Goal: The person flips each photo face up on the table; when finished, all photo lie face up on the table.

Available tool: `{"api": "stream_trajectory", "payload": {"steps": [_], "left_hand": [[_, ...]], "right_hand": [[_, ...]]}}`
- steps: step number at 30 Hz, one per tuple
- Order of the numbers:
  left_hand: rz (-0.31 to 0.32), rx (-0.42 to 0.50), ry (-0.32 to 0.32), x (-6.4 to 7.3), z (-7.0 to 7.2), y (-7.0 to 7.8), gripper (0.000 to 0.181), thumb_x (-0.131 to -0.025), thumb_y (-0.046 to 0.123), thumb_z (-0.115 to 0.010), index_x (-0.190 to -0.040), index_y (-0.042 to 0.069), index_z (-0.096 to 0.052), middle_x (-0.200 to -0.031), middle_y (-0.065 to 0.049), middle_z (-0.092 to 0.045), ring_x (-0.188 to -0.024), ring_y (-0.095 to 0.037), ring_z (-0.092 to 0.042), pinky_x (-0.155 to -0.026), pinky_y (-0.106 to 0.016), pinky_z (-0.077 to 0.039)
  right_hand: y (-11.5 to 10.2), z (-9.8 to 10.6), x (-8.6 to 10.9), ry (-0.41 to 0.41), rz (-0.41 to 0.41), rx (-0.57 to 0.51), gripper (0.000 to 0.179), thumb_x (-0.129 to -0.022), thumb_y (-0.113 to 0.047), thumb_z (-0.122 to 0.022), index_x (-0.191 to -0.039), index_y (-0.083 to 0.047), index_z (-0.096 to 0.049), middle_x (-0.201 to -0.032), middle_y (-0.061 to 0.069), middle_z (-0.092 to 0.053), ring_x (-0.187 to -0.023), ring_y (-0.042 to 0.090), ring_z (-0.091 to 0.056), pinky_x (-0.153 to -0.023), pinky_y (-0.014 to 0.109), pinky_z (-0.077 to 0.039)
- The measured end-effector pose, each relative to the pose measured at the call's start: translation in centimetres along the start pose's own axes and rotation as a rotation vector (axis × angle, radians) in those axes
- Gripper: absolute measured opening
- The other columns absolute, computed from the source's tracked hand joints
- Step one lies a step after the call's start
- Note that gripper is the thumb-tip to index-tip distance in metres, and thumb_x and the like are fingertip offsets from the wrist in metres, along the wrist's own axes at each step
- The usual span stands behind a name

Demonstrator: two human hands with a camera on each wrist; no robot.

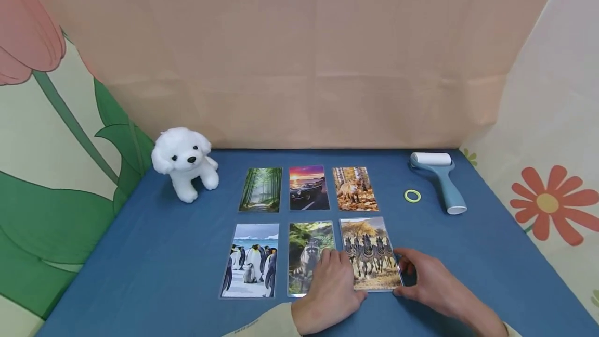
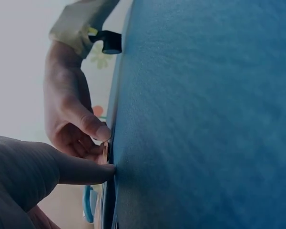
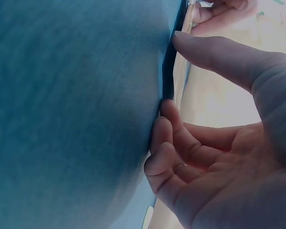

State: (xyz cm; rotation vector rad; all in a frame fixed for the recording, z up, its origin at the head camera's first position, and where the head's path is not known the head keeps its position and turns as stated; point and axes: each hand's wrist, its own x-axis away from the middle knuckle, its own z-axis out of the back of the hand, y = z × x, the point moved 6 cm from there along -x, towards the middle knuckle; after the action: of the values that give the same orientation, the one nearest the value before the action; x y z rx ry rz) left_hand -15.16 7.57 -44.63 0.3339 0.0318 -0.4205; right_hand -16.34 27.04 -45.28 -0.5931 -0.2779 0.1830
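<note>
A picture card with zebras (image 1: 367, 254) lies at the near right of two rows of cards, with a hand at each side. My left hand (image 1: 329, 290) holds its left edge, thumb near the bottom, and covers part of the raccoon card (image 1: 304, 254). At the right edge, my right hand (image 1: 432, 280) grips the card with thumb and curled fingers. A dark strip shows along the card's edge in the right wrist view, beside the thumb (image 3: 219, 55). The left thumb (image 2: 83, 169) reaches straight to the edge in the left wrist view; its other fingers are mostly hidden there.
Left of the raccoon lies a penguin card (image 1: 252, 261). Behind are forest (image 1: 260, 190), car (image 1: 309, 189) and fox (image 1: 355, 190) cards. A white plush dog (image 1: 184, 163) sits back left. A yellow-green ring (image 1: 412, 196) and lint roller (image 1: 442, 181) lie on the right.
</note>
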Motion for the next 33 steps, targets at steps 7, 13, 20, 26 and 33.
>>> {"api": "stream_trajectory", "payload": {"steps": [7,13,20,26,33], "left_hand": [[-0.014,-0.02,-0.056,-0.3,-0.2,0.1,0.061,-0.078,0.053,-0.082,-0.105,0.001,-0.065,-0.092,-0.011,-0.059,-0.088,-0.025,-0.048,-0.079,-0.036,-0.045],[-0.027,-0.052,-0.076,-0.2,-0.4,0.3,0.059,-0.079,0.054,-0.081,-0.101,0.002,-0.065,-0.09,-0.01,-0.058,-0.087,-0.025,-0.048,-0.076,-0.035,-0.045],[-0.046,-0.093,-0.083,-0.2,-0.3,0.5,0.057,-0.08,0.057,-0.079,-0.097,0.004,-0.066,-0.088,-0.01,-0.059,-0.086,-0.025,-0.048,-0.075,-0.033,-0.044],[-0.064,-0.078,-0.09,-0.1,0.1,0.3,0.053,-0.082,0.058,-0.077,-0.091,0.007,-0.065,-0.084,-0.006,-0.057,-0.083,-0.023,-0.048,-0.079,-0.033,-0.042],[-0.045,0.091,-0.012,0.0,3.0,-2.1,0.061,-0.092,0.046,-0.071,-0.126,-0.004,-0.062,-0.11,-0.015,-0.062,-0.103,-0.029,-0.055,-0.092,-0.043,-0.046]], "right_hand": [[0.1,-0.2,-0.3,-0.039,-0.055,0.011,0.077,-0.072,-0.021,-0.092,-0.136,0.001,-0.056,-0.089,-0.002,-0.056,-0.078,0.018,-0.052,-0.07,0.041,-0.045],[0.1,-0.5,-0.3,-0.064,-0.087,0.024,0.075,-0.072,-0.018,-0.091,-0.135,0.001,-0.056,-0.087,0.0,-0.055,-0.077,0.018,-0.052,-0.07,0.041,-0.046],[0.0,-0.6,-0.3,-0.073,-0.088,0.056,0.072,-0.073,-0.017,-0.09,-0.134,0.002,-0.057,-0.088,0.0,-0.055,-0.077,0.018,-0.052,-0.071,0.04,-0.047],[-0.1,-0.6,-0.3,-0.099,-0.103,0.076,0.072,-0.075,-0.019,-0.089,-0.135,0.003,-0.056,-0.089,0.001,-0.056,-0.079,0.018,-0.053,-0.074,0.04,-0.048],[-0.4,1.2,0.0,0.009,-0.015,0.133,0.06,-0.084,-0.025,-0.083,-0.133,0.0,-0.059,-0.094,0.0,-0.059,-0.084,0.017,-0.058,-0.072,0.038,-0.05]]}}
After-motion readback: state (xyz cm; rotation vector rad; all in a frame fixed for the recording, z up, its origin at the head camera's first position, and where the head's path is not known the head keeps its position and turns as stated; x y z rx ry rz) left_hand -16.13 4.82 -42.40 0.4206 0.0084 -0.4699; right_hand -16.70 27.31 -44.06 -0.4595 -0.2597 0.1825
